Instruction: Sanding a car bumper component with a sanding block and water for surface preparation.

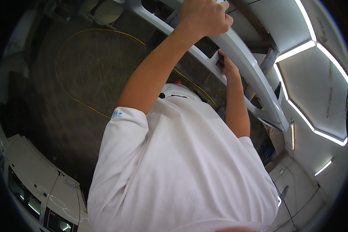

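A long white car bumper (246, 54) with open slots runs diagonally from the top middle down to the right. My left hand (207, 19) is closed at the bumper's upper part, near the top edge of the head view. A small pale bit shows at its fingers, but I cannot make out what it is. Lower down, my right hand (230, 65) grips the bumper's inner edge beside a slot, one finger stretched along a short crosspiece. Part of its grip is hidden behind the hand.
A yellow hose (104, 29) loops over the dark textured floor (89, 65). A round pale seat (108, 12) is at the upper left. White vehicles (65, 197) stand at the lower left. Bright light tubes (299, 50) line the right side.
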`<state>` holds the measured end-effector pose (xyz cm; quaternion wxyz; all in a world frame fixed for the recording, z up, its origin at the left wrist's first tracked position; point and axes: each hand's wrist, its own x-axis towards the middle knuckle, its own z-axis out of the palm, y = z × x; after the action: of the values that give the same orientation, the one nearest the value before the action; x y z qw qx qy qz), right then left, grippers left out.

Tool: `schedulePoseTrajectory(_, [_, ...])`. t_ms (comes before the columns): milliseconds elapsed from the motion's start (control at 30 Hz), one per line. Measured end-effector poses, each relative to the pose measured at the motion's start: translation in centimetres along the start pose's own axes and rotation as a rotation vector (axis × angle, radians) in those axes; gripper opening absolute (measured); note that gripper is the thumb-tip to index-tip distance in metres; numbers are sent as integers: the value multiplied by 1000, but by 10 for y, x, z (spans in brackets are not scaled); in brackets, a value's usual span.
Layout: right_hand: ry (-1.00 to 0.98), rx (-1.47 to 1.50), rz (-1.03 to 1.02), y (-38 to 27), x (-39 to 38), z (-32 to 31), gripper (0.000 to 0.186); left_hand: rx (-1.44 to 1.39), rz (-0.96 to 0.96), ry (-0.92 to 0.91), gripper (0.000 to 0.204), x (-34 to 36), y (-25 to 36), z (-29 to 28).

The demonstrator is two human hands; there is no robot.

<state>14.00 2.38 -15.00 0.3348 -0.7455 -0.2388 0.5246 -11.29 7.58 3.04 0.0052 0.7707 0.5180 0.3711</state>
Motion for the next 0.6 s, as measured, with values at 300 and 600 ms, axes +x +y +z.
schedulePoseTrajectory(300, [-12,7,-321,17,2,-9,74,-16,2,-31,27,8,6,5])
schedulePoseTrajectory(600, [80,-574,-465,-16,-61,-3,82,26,-2,-16,27,7,4,5])
